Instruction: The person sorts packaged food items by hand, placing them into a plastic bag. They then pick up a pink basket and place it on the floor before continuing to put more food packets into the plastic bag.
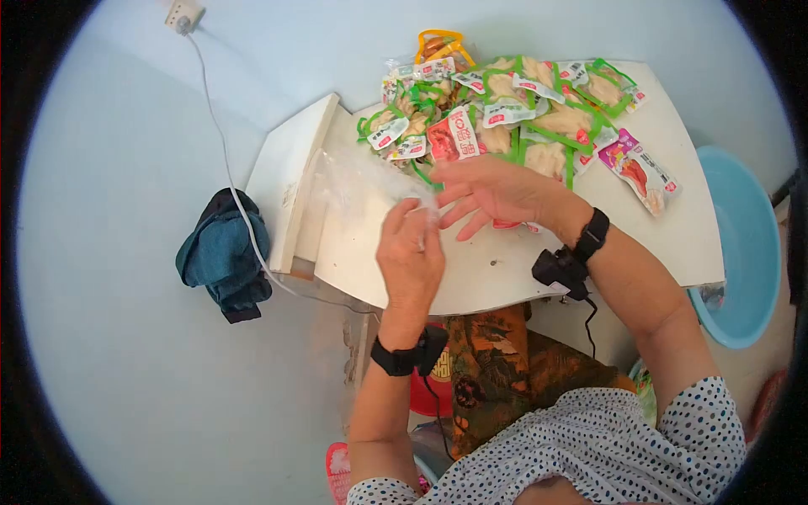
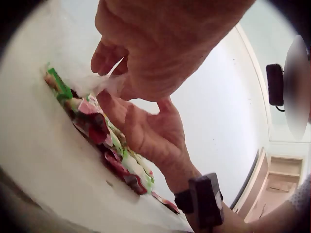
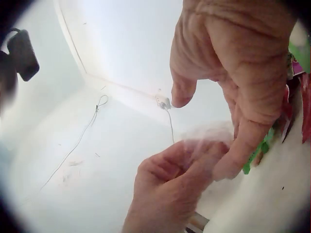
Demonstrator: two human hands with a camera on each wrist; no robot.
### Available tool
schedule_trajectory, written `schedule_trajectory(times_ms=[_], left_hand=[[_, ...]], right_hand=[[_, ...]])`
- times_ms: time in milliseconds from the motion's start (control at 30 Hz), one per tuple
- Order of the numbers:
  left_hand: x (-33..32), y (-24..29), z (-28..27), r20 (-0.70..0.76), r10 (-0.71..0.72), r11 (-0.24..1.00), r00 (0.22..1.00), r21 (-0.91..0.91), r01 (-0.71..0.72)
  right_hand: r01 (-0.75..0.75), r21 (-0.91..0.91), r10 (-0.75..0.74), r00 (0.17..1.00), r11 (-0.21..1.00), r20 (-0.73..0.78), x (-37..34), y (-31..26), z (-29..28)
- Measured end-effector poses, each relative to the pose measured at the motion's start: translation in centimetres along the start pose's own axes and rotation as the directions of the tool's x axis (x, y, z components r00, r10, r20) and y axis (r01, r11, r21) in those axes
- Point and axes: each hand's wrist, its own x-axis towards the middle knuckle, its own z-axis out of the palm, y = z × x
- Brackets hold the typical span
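A thin clear plastic bag [image 1: 362, 181] lies crumpled over the left part of the white table, one edge gathered in the left hand [image 1: 411, 257]. In the right wrist view the left hand [image 3: 167, 187] pinches the film between thumb and fingers. The right hand [image 1: 497, 195] is just beside it, fingers spread and extended toward the bag; whether its fingertips touch the film is unclear. Behind the right hand is a pile of green-edged food packets [image 1: 568, 122], with a red and white packet [image 1: 454, 135] among them.
A purple and white packet [image 1: 644, 172] lies on the table's right side. A blue basin [image 1: 741, 252] stands beyond the right edge. Dark cloth [image 1: 225, 252] hangs at the left, with a white cable [image 1: 220, 126] running down the wall past it. An orange-edged packet [image 1: 439, 49] is at the back.
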Motion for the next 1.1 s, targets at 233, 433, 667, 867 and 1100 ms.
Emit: schedule_trajectory(times_ms=[233,433,667,867,1100], left_hand=[[0.2,3.2,0.3,0.209,0.128,0.98,0.97,-0.178,-0.091],[2.4,-1.6,-2.4,0.238,-0.294,0.945,0.926,-0.075,0.319],[3.6,-16.7,-1.7,0.322,-0.254,0.894,0.912,0.439,0.093],[6.9,-23.0,0.7,0.386,-0.315,0.874,0.867,0.474,0.106],[10.6,-28.6,4.7,0.428,-0.297,0.898,0.854,0.43,0.097]], right_hand=[[0.238,-0.305,-0.262,0.964,0.922,-0.042,0.6,1.6,-2.3],[0.419,-0.109,-0.432,0.86,0.902,-0.272,1.9,0.8,-3.2],[0.456,0.11,-0.408,0.862,0.883,-0.302,2.1,0.4,-3.2],[0.364,-0.126,-0.385,0.857,0.923,-0.343,3.5,2.4,-2.1],[0.129,0.007,-0.126,0.979,0.992,-0.162,1.7,1.6,-0.4]])
